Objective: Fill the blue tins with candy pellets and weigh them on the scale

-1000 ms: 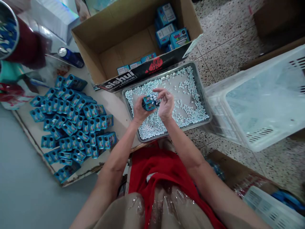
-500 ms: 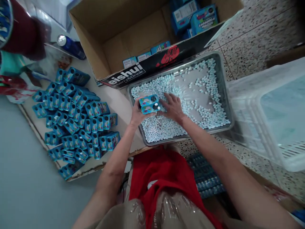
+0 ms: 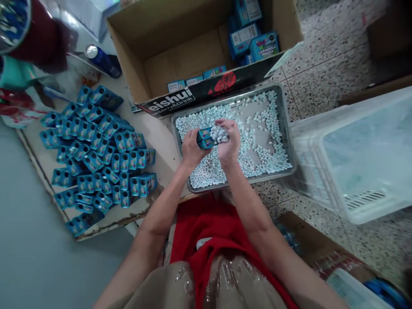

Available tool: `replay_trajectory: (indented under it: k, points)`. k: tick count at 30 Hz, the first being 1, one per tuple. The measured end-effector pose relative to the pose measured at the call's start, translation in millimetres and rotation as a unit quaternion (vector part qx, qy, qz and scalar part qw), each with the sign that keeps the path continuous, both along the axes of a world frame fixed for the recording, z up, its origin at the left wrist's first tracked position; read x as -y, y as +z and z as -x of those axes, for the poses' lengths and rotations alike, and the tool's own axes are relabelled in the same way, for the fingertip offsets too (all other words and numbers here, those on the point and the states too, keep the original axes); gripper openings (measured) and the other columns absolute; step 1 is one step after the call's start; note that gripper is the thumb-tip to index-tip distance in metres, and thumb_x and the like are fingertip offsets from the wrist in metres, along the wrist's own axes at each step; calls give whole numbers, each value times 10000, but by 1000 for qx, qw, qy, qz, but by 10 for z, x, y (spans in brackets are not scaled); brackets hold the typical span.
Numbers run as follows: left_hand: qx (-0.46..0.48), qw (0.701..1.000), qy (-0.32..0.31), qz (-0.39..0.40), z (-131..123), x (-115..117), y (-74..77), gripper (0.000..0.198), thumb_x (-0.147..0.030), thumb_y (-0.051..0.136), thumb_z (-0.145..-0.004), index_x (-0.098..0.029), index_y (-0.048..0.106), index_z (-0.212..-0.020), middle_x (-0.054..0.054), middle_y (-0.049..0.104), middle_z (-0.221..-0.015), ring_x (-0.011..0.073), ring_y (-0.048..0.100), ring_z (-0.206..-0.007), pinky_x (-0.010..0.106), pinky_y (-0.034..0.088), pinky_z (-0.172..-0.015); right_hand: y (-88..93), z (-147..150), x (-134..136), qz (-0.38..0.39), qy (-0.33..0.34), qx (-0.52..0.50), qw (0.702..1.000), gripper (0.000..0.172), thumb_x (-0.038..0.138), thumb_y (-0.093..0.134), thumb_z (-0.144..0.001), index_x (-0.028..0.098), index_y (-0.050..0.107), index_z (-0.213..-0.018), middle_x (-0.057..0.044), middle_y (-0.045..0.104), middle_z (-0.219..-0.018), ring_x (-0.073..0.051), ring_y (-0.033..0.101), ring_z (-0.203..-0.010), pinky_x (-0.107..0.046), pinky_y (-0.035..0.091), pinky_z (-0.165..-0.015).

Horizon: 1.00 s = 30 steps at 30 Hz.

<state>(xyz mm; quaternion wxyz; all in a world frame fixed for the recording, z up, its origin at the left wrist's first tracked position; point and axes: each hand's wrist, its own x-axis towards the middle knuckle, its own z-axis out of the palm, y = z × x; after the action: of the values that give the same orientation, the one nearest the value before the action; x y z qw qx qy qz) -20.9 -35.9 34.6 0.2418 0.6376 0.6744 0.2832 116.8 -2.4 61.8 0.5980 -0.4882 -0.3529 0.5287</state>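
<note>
Two small blue candy boxes (image 3: 205,138) are gripped side by side in my left hand (image 3: 192,150), over the left part of a metal tray (image 3: 292,148). My right hand (image 3: 231,143) is cupped, palm up, around a heap of pale candies (image 3: 219,134). The heap sits right against the right ends of the boxes and hides their openings. Beneath both hands the tray holds many loose pale blue candies (image 3: 209,174), thickest on the left side and along the right edge.
Many blue boxes (image 3: 96,150) with round holes crowd the table on the left. A cardboard carton (image 3: 183,51) containing several blue boxes stands behind the tray. A blue can (image 3: 103,61) is at the back left, and a translucent plastic crate (image 3: 325,163) stands at the right.
My right hand has risen from the tray, turned palm up with a handful of candies, and come against the boxes. My left hand still holds the boxes. The view has shifted slightly.
</note>
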Motion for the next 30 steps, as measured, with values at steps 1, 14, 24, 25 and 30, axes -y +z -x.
replay_trajectory:
  k: [1, 14, 24, 25, 30]
  points:
    - [-3, 1000, -6, 0, -2, 4, 24, 761, -219, 1001, -624, -227, 635, -1292, 112, 735, -1255, 367, 698, -1186, 476, 589, -1034, 83, 27, 23, -21, 1, 16, 1000, 372, 616, 589, -963, 249, 626, -908, -86, 717, -1171, -285, 683, -1230, -486, 517, -1136]
    - [251, 966, -24, -52, 270, 0, -407, 822, -652, 1017, -676, -239, 657, -1289, 114, 754, -1287, 341, 757, -1212, 565, 631, -1101, -412, -729, 461, 168, 8, 193, 967, 667, 765, 450, -962, 250, 633, -1345, -131, 638, -1486, -328, 576, -1438, -618, 413, -1271]
    - [325, 941, 81, -50, 297, 401, -291, 942, -647, 1098, -486, -267, 660, -1228, 66, 748, -1176, 309, 777, -1099, 481, 666, -988, -436, -849, 529, 52, 159, 359, 918, 611, 426, 640, -717, 228, 684, -1293, -160, 665, -1461, -371, 606, -1413, -593, 539, -1151]
    - [316, 937, 133, -69, 366, 486, -214, 914, -644, 1096, -512, -272, 653, -1220, 58, 747, -1150, 301, 775, -1068, 476, 667, -970, -447, -877, 530, 56, 168, 364, 914, 579, 436, 645, -724, 227, 699, -1261, -160, 692, -1411, -371, 646, -1356, -590, 561, -1120]
    - [262, 873, 371, -179, 716, 501, -116, 906, -668, 1054, -647, -262, 567, -1294, 85, 713, -1199, 302, 750, -1091, 550, 630, -1075, -553, -960, 589, 114, 144, 339, 923, 469, 568, 710, -764, 231, 728, -1090, -122, 791, -1111, -330, 764, -1031, -574, 610, -1050]
